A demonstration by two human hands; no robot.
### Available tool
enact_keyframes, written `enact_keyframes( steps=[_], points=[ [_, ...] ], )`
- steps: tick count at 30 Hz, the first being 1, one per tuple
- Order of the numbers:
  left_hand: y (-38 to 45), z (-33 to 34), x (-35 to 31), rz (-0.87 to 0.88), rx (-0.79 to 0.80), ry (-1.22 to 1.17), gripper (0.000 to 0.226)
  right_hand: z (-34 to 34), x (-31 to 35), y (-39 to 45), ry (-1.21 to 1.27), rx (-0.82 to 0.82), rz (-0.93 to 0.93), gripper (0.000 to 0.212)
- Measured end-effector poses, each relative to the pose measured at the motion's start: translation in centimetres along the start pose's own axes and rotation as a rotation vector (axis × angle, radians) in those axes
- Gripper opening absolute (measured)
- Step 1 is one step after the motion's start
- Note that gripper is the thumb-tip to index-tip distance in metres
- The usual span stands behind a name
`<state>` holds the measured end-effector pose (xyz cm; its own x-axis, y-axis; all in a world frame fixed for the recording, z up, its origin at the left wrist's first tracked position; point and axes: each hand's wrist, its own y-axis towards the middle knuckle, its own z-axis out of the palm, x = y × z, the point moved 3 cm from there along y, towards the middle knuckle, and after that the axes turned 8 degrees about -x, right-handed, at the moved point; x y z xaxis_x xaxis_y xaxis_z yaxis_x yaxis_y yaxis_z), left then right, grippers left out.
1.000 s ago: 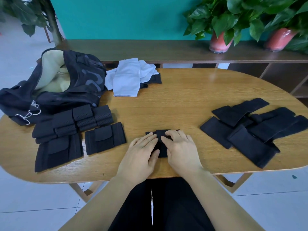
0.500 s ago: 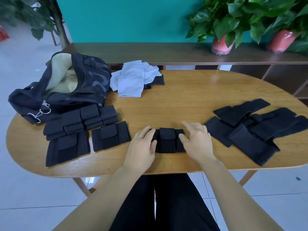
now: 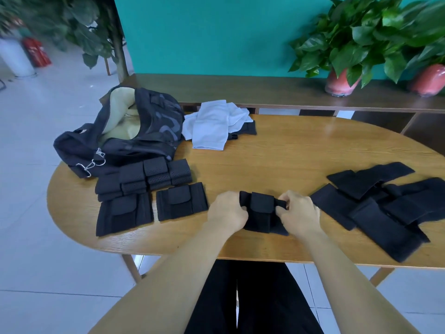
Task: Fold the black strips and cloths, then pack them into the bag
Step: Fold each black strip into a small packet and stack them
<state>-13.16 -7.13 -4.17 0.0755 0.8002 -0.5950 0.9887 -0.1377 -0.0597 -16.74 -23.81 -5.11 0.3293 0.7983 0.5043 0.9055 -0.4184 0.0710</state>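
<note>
A: Gripping the folded black strip (image 3: 261, 212) from both ends near the table's (image 3: 289, 155) front edge. Our left hand (image 3: 227, 210) curls round its left end, our right hand (image 3: 299, 213) pinches the right end.

B: We see it partly lifted, lower edge on the wood. Where's the rest?

A: Folded strips (image 3: 149, 189) sit left of us, just in front of the open bag (image 3: 125, 138). Unfolded black cloths (image 3: 385, 203) are piled right. Pale cloths (image 3: 214, 124) lie beside the bag.
</note>
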Motion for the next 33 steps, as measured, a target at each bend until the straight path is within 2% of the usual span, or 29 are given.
enact_keyframes(
  steps=[3, 5, 10, 14, 20, 25, 33],
  points=[
    [-0.6, -0.8, 0.9, 0.006, -0.079, -0.038, 0.019, 0.2, 0.8, -0.6, 0.254, -0.038, 0.088, 0.01],
    [-0.9, -2.0, 1.8, 0.006, -0.14, -0.051, 0.031, 0.2, 2.2, -0.9, 0.394, -0.065, 0.091, 0.01],
    [-1.9, -7.0, 5.6, -0.012, -0.321, -0.166, 0.04, 1.4, 8.5, -1.3, 0.533, -0.088, 0.023, 0.014],
    [-3.7, -11.2, 10.9, -0.107, -0.457, -0.298, 0.012, 4.8, 14.2, -2.7, 0.474, -0.025, -0.075, 0.018],
    [-6.2, -15.2, 18.3, -0.265, -0.609, -0.36, 0.034, 9.9, 21.3, -5.3, 0.345, 0.012, -0.242, 0.031],
    [-6.0, -16.3, 21.1, -0.311, -0.649, -0.309, 0.03, 11.9, 24.7, -5.8, 0.263, -0.009, -0.273, 0.031],
    [-4.4, -14.8, 22.6, -0.287, -0.65, -0.142, 0.015, 13.8, 24.9, -5.3, 0.147, -0.044, -0.307, 0.03]
  ],
)
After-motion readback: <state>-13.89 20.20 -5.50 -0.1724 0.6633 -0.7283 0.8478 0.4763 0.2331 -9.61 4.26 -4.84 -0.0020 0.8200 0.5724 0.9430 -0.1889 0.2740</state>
